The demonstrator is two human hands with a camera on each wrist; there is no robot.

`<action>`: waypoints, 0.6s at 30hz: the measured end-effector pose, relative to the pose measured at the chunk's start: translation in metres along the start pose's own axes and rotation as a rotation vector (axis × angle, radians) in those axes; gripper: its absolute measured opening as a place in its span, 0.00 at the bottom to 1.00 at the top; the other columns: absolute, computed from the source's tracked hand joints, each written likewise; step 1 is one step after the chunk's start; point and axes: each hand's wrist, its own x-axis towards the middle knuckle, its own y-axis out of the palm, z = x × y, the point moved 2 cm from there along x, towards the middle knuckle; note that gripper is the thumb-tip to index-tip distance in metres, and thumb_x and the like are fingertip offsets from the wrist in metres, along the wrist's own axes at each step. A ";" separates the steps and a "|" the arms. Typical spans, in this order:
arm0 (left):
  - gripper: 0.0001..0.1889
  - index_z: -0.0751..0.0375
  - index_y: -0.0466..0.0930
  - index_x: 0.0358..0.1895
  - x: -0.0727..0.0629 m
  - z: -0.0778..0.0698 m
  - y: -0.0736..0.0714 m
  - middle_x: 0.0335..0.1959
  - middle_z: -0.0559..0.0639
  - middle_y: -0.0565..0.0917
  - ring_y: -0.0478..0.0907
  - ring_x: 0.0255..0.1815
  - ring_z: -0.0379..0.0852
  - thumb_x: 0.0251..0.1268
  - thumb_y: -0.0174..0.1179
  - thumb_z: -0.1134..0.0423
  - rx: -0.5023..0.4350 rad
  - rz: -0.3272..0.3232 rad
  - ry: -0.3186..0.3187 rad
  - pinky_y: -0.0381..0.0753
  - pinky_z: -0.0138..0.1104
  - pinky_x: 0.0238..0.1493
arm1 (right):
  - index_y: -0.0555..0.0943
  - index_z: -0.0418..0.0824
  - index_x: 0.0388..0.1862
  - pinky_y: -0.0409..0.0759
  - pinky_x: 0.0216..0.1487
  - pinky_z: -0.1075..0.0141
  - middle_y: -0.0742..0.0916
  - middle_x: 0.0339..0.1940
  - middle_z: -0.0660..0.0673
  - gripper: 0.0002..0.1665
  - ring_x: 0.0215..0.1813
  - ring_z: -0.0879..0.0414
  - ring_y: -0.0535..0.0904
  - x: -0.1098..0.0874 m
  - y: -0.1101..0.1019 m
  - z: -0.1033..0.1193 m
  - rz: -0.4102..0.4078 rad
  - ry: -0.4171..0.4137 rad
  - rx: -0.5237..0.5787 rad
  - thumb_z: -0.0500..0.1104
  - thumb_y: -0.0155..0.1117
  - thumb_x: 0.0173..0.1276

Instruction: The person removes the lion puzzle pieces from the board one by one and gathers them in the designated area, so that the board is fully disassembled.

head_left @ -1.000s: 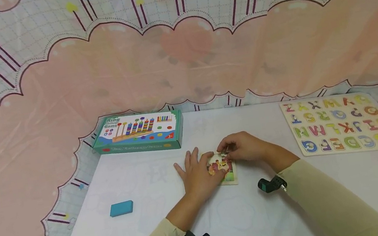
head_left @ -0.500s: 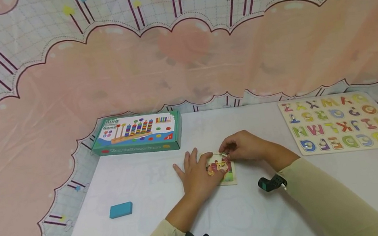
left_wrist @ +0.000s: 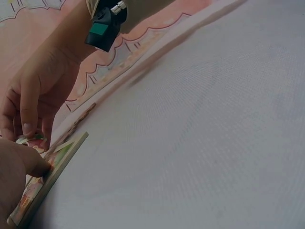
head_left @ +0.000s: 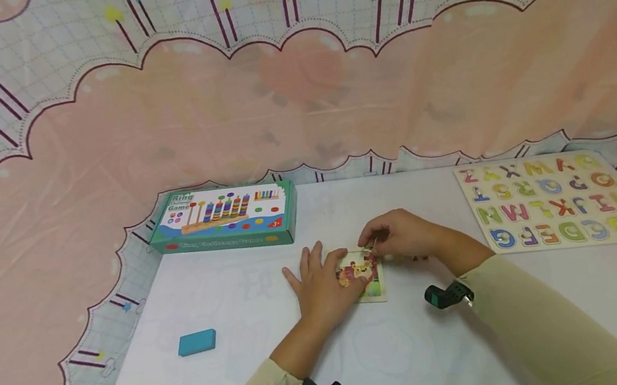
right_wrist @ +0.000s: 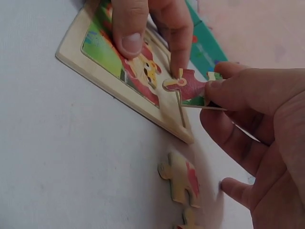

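My left hand lies over a small wooden jigsaw tray, fingers spread, its thumb pressing on the picture. The index finger rests near the tray's far edge. In the right wrist view, part of the picture, green with an animal face, is fitted inside the rim, and bare wood shows at one end. Between thumb and fingers my right hand pinches a red and green jigsaw piece, held tilted just over that bare end.
Loose jigsaw pieces lie on the white table beside the tray, under the right hand. A blue block sits at left, a green Ring Challenge Game box at back left, and an alphabet board at back right.
My right hand has shifted slightly up and to the right at the tray's upper corner, uncovering loose pieces beneath it. The left hand stays in place on the tray.
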 end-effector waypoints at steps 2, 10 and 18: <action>0.33 0.44 0.81 0.70 0.000 0.000 0.000 0.83 0.60 0.64 0.50 0.86 0.65 0.62 0.71 0.38 -0.001 -0.005 0.004 0.30 0.76 0.75 | 0.91 0.43 0.48 0.83 0.46 0.61 0.91 0.42 0.51 0.14 0.45 0.55 0.84 -0.002 -0.002 -0.001 -0.001 0.003 0.009 0.30 0.71 0.69; 0.34 0.45 0.81 0.70 -0.001 0.001 0.001 0.82 0.60 0.65 0.51 0.86 0.65 0.62 0.70 0.37 -0.009 -0.020 0.010 0.30 0.76 0.75 | 0.90 0.42 0.49 0.83 0.44 0.62 0.90 0.44 0.49 0.12 0.44 0.53 0.83 -0.016 -0.014 -0.006 -0.027 0.061 0.018 0.32 0.72 0.69; 0.34 0.44 0.81 0.70 -0.001 0.001 0.001 0.83 0.59 0.64 0.49 0.86 0.65 0.62 0.71 0.38 -0.020 -0.010 0.000 0.28 0.75 0.75 | 0.88 0.39 0.52 0.85 0.40 0.59 0.90 0.49 0.45 0.13 0.44 0.49 0.83 -0.040 -0.031 -0.021 -0.040 0.151 0.074 0.31 0.66 0.73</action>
